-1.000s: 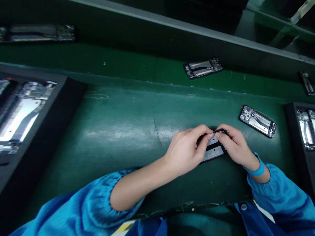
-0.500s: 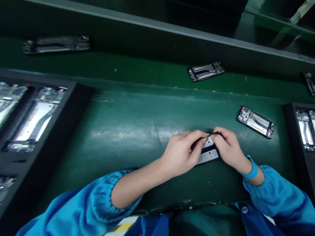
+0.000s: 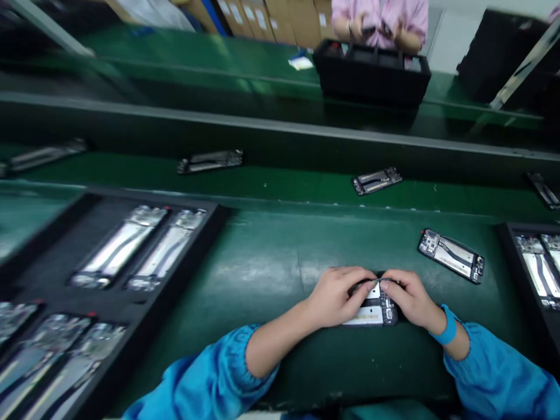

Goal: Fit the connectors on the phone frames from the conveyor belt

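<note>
An opened phone (image 3: 366,315) lies on the green bench under my hands, its silver plates and a dark circuit board at its right end showing. My left hand (image 3: 339,296) pinches at the far edge of this phone with thumb and forefinger. Close beside it, my right hand (image 3: 408,296) is closed at the far right corner, its thumb and forefinger nearly meeting the left fingertips. A thin dark strip shows between the fingertips; whether it belongs to the phone I cannot tell. Another opened phone (image 3: 451,255) rests on the bench beyond my right hand.
A black foam tray (image 3: 46,236) with several opened phones stands at left, another black tray (image 3: 516,280) at right. Further opened phones, including one phone (image 3: 377,180), lie along the green strip behind. Across the barrier, a person in a pink sleeve (image 3: 413,17) works behind a black box (image 3: 371,79).
The view has tilted up and shifted left, bringing the person opposite and more of the left tray into sight. My hands stay at the phone's far edge; its right-end circuit board shows more now.
</note>
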Tool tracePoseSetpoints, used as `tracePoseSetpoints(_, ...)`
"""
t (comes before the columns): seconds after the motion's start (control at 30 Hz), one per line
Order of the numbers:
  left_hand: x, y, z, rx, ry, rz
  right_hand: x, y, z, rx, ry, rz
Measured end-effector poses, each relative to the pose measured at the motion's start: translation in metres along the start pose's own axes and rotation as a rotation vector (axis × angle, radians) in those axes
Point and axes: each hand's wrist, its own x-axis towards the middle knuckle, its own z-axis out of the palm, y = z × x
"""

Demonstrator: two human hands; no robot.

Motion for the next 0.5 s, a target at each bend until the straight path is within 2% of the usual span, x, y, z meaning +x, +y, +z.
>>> tracePoseSetpoints(0.17, 0.004, -0.007, -0.002, 0.210, 0.016, 0.085, 0.017, 0.011, 0.010, 0.039, 0.027, -0.057)
tracePoseSetpoints(0.23, 0.008, -0.017, -0.005, 0.275, 0.044, 0.081, 0.025, 0.015, 0.011, 0.145, 0.059, -0.009)
tracePoseSetpoints(0.3, 0.013, -0.031, -0.011, 0.330, 0.116, 0.037, 0.032, 0.018, 0.004, 0.260, 0.155, 0.055)
tracePoseSetpoints(0.37, 0.015, -0.048, -0.019, 0.375, 0.223, -0.043, 0.039, 0.018, -0.016, 0.297, 0.274, 0.088)
tracePoseSetpoints(0.5, 0.016, -0.080, -0.036, 0.436, 0.357, -0.205, 0.057, 0.006, -0.082, 0.277, 0.520, 0.198)
